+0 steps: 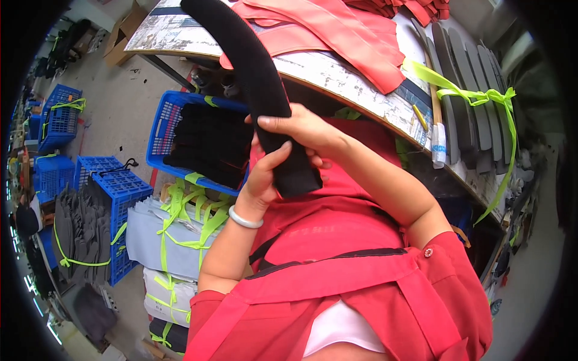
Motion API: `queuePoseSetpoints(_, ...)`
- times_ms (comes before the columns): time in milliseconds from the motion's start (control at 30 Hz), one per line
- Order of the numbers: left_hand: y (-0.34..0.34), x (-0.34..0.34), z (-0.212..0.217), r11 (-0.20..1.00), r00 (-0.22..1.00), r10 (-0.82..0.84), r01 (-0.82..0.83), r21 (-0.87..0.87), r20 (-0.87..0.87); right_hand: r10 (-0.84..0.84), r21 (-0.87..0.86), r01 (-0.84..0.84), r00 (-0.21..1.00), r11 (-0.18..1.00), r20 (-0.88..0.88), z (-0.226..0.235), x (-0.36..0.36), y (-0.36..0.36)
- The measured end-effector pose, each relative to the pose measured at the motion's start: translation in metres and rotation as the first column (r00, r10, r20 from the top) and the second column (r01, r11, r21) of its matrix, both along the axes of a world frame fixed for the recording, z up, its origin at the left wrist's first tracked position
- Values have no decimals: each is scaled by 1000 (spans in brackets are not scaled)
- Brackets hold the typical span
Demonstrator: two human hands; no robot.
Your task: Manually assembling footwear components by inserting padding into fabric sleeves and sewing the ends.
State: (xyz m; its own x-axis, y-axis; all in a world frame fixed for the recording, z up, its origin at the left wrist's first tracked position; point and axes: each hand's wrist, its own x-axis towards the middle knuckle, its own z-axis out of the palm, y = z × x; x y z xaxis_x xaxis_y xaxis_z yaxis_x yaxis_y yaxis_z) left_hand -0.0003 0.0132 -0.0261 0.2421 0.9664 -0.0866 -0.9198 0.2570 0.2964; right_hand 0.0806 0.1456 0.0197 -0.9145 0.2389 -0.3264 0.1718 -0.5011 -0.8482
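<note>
A long, curved black fabric strip [260, 60] stands up in front of me, held near its lower end by both hands. My left hand [265, 174] grips it low on the left side, thumb lying across the front. Just above, my right hand [304, 129] wraps it from the right, with the thumb on the front and the fingers behind. The strip's top reaches past the table's front edge. Whether it is one layer or several stacked together I cannot tell.
Red fabric pieces [337, 42] lie on the worktable [361, 90], beside a yellow pen [420, 117] and grey curved pieces [463, 90] tied with neon ribbon. Left of me, a blue crate [158, 135] holds black pieces. Tied fabric bundles [162, 240] and more blue crates [120, 186] stand nearby.
</note>
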Motion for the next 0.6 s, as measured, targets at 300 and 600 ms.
queuePoseSetpoints(300,-24,43,-2,890,881,-455,454,-39,-130,-408,309,351,902,884,143,-11,10,74)
queuePoseSetpoints(600,21,14,13,958,691,57,-242,-157,-721,-246,330,207,966,921,80,1,-9,48)
